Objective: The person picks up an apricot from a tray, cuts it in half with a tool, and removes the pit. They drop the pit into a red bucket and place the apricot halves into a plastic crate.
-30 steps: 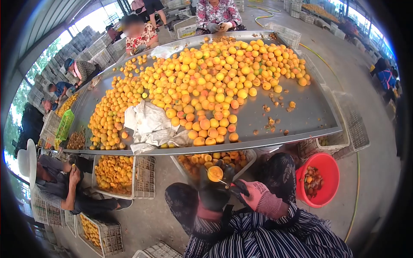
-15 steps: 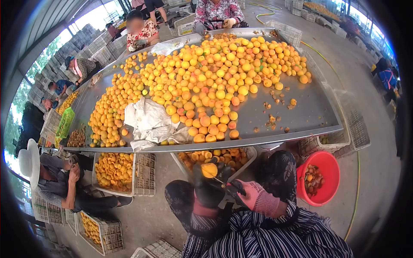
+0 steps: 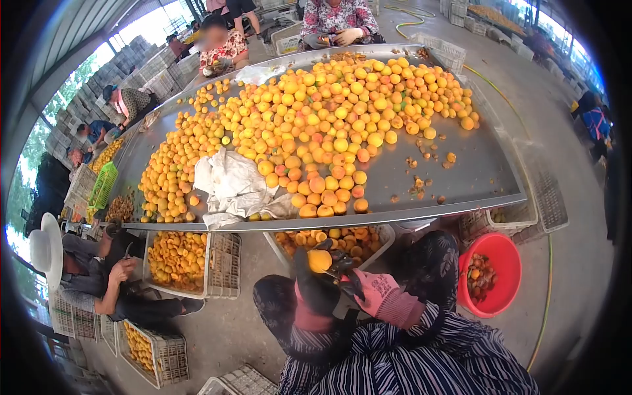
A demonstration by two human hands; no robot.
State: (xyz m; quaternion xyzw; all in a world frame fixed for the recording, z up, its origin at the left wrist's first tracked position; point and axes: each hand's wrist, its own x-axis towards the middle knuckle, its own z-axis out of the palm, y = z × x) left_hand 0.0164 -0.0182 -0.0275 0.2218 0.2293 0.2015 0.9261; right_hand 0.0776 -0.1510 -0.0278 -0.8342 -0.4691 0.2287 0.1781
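Observation:
My left hand, in a dark glove with a pink cuff, is closed around a yellow-orange apricot above my lap. Against it, my right hand in a pink glove with black fingertips is closed on a thin metal tool, now mostly hidden by the fingers. Just beyond both hands, a crate of halved apricots sits partly under the table edge. Whole apricots are heaped on the metal table in front of me, beside a crumpled white cloth.
To my right stands a red bucket holding brown stones and scraps. A crate of apricot halves is at my left, near a seated person in a white hat. Other people sit across the table. A yellow hose runs along the floor.
My right hand has moved up and left, close against the apricot, and the tool's shaft is now largely covered. The person in the white hat has moved their hands apart.

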